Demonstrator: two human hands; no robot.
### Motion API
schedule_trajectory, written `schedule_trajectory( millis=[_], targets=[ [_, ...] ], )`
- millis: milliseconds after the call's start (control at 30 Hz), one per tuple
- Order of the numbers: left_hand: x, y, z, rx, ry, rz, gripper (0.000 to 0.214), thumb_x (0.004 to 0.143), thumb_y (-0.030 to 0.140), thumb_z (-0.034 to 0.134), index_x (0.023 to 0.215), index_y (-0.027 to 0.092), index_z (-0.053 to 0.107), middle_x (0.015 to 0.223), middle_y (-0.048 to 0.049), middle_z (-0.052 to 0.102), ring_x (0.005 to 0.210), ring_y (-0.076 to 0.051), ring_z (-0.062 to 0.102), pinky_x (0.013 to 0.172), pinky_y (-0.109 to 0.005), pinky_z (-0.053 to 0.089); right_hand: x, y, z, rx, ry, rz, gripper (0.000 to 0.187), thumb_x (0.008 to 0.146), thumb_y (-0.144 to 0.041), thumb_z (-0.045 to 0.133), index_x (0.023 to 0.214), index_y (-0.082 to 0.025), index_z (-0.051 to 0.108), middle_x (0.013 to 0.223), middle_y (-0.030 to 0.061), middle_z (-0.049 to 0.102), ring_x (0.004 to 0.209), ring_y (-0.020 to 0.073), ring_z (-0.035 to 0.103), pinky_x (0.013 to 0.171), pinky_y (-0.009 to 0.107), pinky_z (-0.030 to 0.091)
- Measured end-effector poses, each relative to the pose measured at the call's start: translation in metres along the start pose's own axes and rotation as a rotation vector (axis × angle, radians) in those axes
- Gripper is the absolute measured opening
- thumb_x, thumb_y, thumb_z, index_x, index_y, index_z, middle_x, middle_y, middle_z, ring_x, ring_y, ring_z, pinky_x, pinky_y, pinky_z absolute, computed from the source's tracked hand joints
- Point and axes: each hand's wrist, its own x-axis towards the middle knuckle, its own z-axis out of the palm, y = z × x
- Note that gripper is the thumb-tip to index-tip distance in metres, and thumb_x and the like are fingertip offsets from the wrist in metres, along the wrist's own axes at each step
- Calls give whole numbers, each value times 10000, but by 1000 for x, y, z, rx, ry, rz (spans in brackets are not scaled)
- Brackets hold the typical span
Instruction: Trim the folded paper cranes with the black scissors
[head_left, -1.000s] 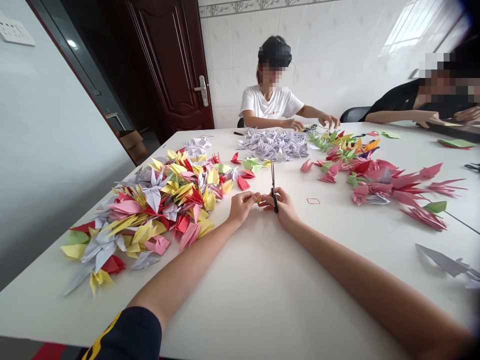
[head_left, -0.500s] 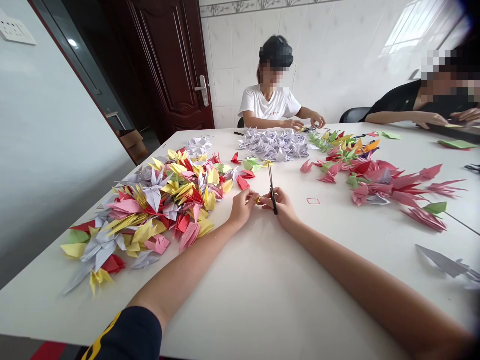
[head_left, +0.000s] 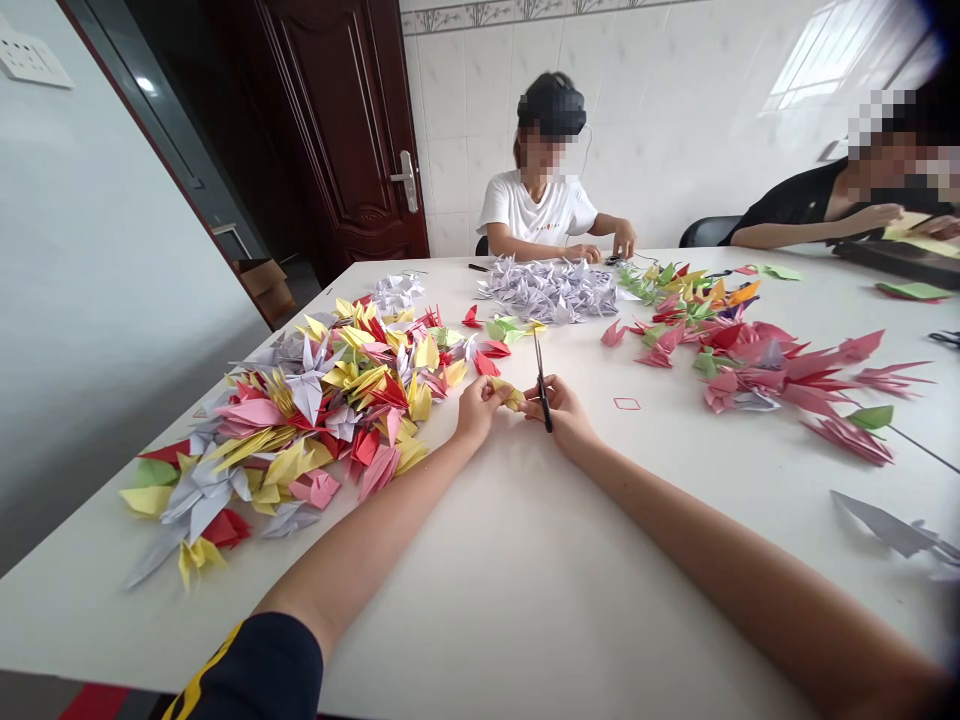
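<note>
My left hand (head_left: 477,412) pinches a small folded yellow paper piece (head_left: 510,393) between thumb and fingers, above the middle of the table. My right hand (head_left: 568,412) is closed around a pair of scissors (head_left: 541,378), whose thin blades point up and away from me beside the paper. The right fingertips also reach the paper's right end. Left of my hands spreads a big heap of folded paper pieces (head_left: 307,385) in yellow, red, pink, white and green.
Beyond lies a pile of white folded papers (head_left: 555,290). Pink folded papers (head_left: 780,370) lie to the right, near a grey-white paper (head_left: 885,520). Across the white table (head_left: 480,590) a person in white (head_left: 536,205) works; another in black (head_left: 795,210) sits at the far right.
The yellow paper has turned in my fingers and shows more of its length. My right hand and the scissors have barely moved. The person at far right has lifted a pale yellow sheet.
</note>
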Motion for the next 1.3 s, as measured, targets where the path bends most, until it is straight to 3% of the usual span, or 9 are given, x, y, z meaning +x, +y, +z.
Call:
schedule_trajectory(
  millis=[200,367,567,1033,1300],
  targets=[
    [0,-2,0,-146,-20,-33,336,735,428,744,826,187,529,758,-17,658,704,-164,641,716,-304,518,1,1,-1,-6,-13,-12,500,559,-389,904,828,-251,505,887,-26,671,746,165,674,678,301,497],
    [-1,-7,0,-102,78,-40,501,700,355,801,1066,211,491,755,8,663,703,-173,656,659,-273,479,1,3,-3,9,-52,-20,460,607,-382,888,843,-249,515,895,-21,679,771,181,704,685,299,486],
    [2,-7,-2,-58,7,-49,336,697,444,796,803,158,655,786,-50,703,689,-158,638,693,-281,472,0,1,-1,4,-52,-6,466,605,-363,896,833,-241,508,877,-26,676,794,186,713,687,287,470],
    [2,-5,-2,-130,25,-97,340,623,446,844,735,144,735,735,-56,708,687,-157,619,709,-283,472,-2,-1,1,4,-56,-14,487,604,-354,897,853,-242,493,919,-23,673,800,192,720,677,282,462],
    [1,-5,-3,-180,47,-110,309,611,401,854,738,146,733,734,-48,706,699,-158,631,735,-298,502,-2,-2,-1,13,-45,3,397,669,-348,851,858,-234,521,912,-16,682,795,194,731,697,283,472]
  ],
)
